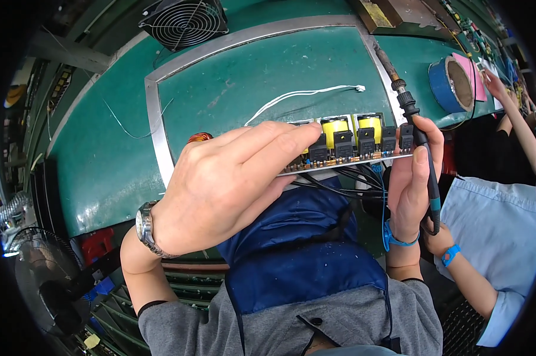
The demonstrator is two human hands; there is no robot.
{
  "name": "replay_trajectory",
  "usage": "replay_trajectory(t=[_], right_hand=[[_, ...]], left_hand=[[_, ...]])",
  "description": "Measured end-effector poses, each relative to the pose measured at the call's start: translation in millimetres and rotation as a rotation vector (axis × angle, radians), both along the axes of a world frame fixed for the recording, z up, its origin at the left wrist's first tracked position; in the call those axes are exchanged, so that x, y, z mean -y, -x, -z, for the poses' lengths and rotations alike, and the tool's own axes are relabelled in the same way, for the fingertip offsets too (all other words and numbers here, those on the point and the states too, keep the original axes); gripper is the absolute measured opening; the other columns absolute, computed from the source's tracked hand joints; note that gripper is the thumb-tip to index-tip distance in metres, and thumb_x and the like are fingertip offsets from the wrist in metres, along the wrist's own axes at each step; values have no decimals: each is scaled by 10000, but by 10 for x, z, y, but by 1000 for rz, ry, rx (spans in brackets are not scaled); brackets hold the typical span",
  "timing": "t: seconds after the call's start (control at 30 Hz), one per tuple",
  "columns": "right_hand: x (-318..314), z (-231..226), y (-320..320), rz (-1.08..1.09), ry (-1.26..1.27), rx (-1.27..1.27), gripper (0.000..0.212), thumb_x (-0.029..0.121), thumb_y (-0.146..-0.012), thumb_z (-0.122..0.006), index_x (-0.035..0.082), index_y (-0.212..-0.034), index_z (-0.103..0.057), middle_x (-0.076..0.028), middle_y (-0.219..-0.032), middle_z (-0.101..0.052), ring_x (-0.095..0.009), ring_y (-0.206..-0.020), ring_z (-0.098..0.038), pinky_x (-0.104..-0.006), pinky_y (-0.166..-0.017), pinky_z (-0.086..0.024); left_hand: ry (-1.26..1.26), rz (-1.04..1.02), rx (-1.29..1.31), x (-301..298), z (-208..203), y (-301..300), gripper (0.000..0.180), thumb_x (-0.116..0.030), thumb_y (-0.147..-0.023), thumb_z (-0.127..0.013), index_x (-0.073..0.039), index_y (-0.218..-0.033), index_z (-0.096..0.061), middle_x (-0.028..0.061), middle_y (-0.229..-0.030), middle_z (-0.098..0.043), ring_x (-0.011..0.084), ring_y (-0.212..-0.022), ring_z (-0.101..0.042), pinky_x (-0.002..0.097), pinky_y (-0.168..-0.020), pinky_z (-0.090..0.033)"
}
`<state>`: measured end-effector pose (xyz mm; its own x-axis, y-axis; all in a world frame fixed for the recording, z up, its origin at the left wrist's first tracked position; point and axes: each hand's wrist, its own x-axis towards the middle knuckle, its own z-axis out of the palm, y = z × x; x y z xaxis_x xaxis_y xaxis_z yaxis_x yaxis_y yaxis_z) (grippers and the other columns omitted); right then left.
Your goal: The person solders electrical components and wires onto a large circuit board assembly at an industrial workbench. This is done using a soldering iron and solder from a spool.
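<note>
Above the apron: the circuit board is held by 2 hands near the worktop's close edge, presumably so that its component side is kept in view.
Left hand: closed over the board's left end, which is mostly hidden; probably steadied this way.
Right hand: the soldering iron is gripped beside the board's right end, its tip pointed away, likely for safety.
Board face: 2 yellow-wrapped transformers are seen behind a row of black tabbed parts.
Beyond: a white cable is stretched out; a black fan is placed farther off.
</note>
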<state>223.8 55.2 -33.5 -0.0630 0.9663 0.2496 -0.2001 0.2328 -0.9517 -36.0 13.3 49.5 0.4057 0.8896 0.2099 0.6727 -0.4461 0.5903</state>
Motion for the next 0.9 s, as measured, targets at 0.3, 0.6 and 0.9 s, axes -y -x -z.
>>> replay_trajectory(t=[0.3,0.6,0.9], right_hand=[[-12,-13,11,-14,-9,-18,410,218,-956,-493,-13,-1286,-418,-103,-1251,-452,-161,-1171,-463,-353,-1065,-328],[-57,-23,55,-29,5,-57,378,186,-956,-492,-20,-1269,-439,-112,-1223,-492,-167,-1134,-489,-336,-1023,-363],[-123,-87,119,-37,-9,-6,345,156,-953,-495,-16,-1250,-464,-86,-1132,-542,-122,-1009,-509,-276,-927,-379]], left_hand=[[-24,-7,-19,-8,-7,-22,511,24,-664,-709,-18,-1161,-601,143,-1019,-655,279,-875,-662,320,-725,-538],[-64,-12,-36,12,53,37,582,-86,-662,-779,-14,-1202,-576,155,-1102,-634,307,-998,-629,351,-825,-517],[-112,-425,221,462,236,551,1017,-436,-552,-855,-49,-1384,-415,149,-1342,-495,294,-1261,-461,429,-1023,-372]])
